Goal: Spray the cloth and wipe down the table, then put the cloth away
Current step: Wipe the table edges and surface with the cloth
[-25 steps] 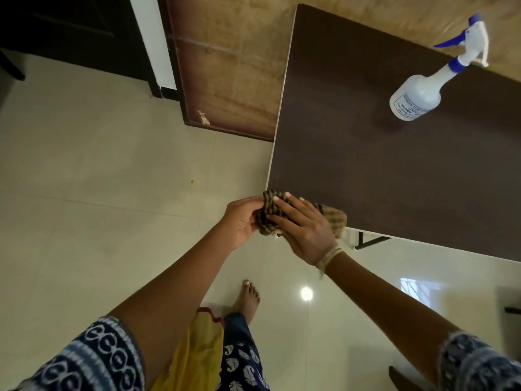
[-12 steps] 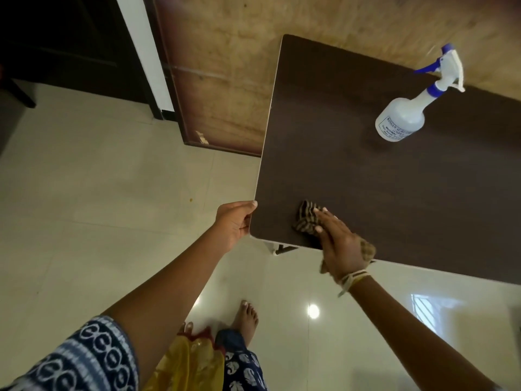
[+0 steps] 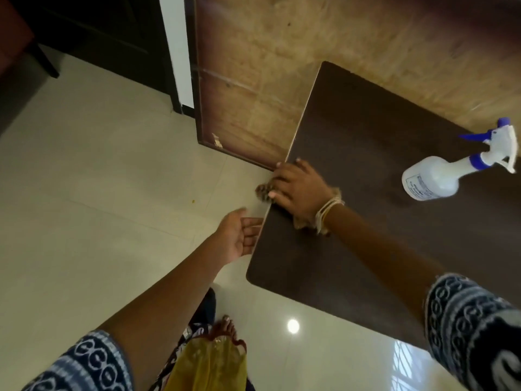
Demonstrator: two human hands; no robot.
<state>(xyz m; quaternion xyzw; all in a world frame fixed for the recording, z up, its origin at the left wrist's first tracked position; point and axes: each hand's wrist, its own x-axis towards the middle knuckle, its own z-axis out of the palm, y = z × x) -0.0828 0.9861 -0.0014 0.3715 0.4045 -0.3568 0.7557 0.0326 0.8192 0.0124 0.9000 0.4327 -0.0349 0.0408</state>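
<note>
Head view: right hand lay flat, fingers spread, pressing checked cloth at left edge of dark table; cloth poked out past fingertips and behind wrist. Left hand relaxed, palm up, just below that edge. Spray bottle well right of hand.

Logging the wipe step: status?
Right hand presses cloth at table left edge. Left hand open beside edge. Spray bottle clear.
</note>
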